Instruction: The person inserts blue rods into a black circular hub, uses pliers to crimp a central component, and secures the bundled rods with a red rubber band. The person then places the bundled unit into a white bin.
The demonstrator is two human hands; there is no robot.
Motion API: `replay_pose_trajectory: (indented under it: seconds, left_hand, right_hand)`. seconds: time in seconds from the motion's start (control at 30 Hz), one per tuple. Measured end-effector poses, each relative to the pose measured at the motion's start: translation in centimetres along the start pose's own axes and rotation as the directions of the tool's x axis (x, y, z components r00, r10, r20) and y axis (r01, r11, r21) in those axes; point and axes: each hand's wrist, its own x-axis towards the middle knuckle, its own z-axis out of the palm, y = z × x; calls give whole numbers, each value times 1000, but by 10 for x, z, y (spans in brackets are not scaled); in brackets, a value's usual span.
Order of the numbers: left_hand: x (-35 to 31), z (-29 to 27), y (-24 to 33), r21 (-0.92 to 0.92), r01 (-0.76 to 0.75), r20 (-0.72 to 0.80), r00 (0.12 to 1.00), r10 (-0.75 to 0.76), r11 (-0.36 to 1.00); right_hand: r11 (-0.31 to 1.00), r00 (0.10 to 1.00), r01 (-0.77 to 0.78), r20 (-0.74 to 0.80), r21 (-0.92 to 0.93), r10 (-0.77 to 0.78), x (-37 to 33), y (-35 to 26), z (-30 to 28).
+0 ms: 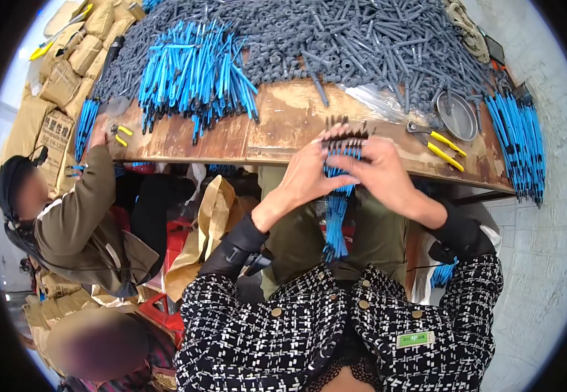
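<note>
A bundle of thin blue tubes with black ends (pixel 337 225) stands over my lap at the table's front edge, its black tips level with the tabletop. My left hand (pixel 309 171) wraps its left side, the thumb reaching across the tubes. From the other side my right hand (pixel 388 171) closes round the upper part, fingers curled near the black tips. Some of the fingers' contact with the tubes is hidden. Yellow-handled pliers (pixel 445 151) lie on the wooden table (pixel 283 111), right of my right hand.
Grey plastic parts (pixel 362 39) are heaped along the back, beside a pile of blue tubes (pixel 195 72). A round metal dish (pixel 457 117), a clear plastic bag (pixel 375 99) and more blue tubes (pixel 515 147) are at right. A co-worker (pixel 81 222) sits left, near other pliers (pixel 123 134).
</note>
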Motion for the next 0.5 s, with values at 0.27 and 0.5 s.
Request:
replay_pose_trajectory:
  seconds: [0.27, 0.5]
  left_hand:
    - [14, -5, -17, 265, -323, 211, 939, 272, 909]
    - [16, -13, -3, 229, -230, 271, 948, 166, 946]
  right_hand:
    - [893, 897, 442, 47, -85, -440, -27, 40, 13]
    - [873, 970, 170, -79, -457, -230, -10, 14, -72]
